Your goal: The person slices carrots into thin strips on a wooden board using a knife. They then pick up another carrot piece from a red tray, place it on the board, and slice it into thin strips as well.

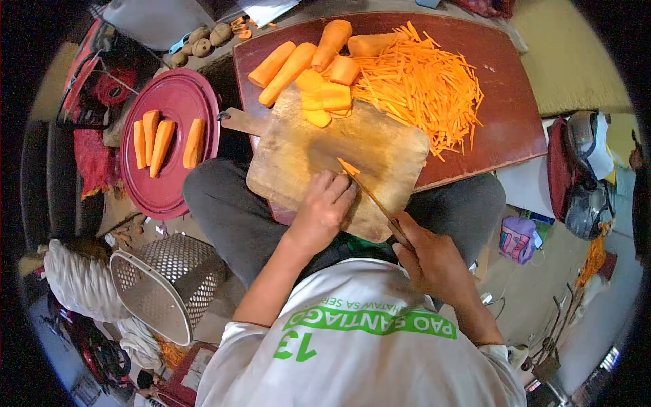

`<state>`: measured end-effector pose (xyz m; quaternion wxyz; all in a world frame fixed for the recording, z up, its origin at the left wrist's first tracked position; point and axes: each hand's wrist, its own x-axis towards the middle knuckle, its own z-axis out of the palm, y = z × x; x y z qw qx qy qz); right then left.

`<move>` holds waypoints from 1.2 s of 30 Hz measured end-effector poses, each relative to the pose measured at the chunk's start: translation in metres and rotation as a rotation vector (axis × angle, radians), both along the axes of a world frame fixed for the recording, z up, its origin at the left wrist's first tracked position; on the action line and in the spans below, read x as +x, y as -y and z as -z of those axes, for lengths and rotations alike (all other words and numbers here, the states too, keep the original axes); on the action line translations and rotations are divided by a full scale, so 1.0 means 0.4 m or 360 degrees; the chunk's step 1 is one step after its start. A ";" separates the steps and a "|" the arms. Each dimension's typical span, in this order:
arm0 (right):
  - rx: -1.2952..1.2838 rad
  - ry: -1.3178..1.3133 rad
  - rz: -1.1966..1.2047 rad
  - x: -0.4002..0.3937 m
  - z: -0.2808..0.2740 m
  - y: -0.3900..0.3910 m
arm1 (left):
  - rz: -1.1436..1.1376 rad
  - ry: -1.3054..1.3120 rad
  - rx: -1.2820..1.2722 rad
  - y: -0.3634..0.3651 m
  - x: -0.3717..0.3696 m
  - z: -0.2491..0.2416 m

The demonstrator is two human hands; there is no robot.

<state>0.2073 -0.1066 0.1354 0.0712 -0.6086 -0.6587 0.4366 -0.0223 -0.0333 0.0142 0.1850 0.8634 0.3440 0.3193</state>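
A wooden cutting board (271, 159) lies across my lap and the table edge. My left hand (324, 209) is on it, fingers curled down over a carrot piece (348, 167), mostly hidden; only thin orange bits show past the fingertips. Gripped by its handle in my right hand (430, 261), a knife (377, 204) has its blade down beside the left fingers. Thick carrot slices (336, 96) are stacked at the board's far edge. Behind the board sits a large heap of carrot strips (420, 88), with whole peeled carrots (288, 73) to its left.
A dark red table (505, 108) carries the carrots. At left, several peeled carrots (161, 146) rest on a round red lid (183, 95). Below it a white perforated basket (166, 278) lies tipped over. Unpeeled root vegetables (201, 47) are at the back left. A purple pack (519, 239) lies right.
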 end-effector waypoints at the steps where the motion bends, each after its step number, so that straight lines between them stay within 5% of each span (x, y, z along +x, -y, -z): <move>1: -0.0005 -0.0006 0.0007 -0.007 0.008 -0.003 | -0.0003 0.0012 -0.0013 -0.001 0.000 0.001; 5: 0.0322 -0.0246 0.0012 -0.048 0.096 -0.080 | 0.0010 0.0023 -0.0021 -0.001 0.002 0.003; 17: 0.0015 -0.0039 0.0077 -0.039 0.089 -0.057 | -0.0019 -0.0008 0.0067 0.001 -0.001 0.007; 20: 0.0398 -0.0247 -0.0048 -0.042 0.139 -0.096 | -0.0045 -0.0034 0.0094 0.009 0.001 0.011; 26: -0.0092 -0.0132 0.0135 0.009 -0.016 0.013 | -0.0075 -0.0086 0.0152 0.012 -0.004 0.009; 36: 0.0188 -0.0172 0.0020 -0.036 0.064 -0.061 | -0.0093 -0.0129 0.0217 0.015 0.002 0.001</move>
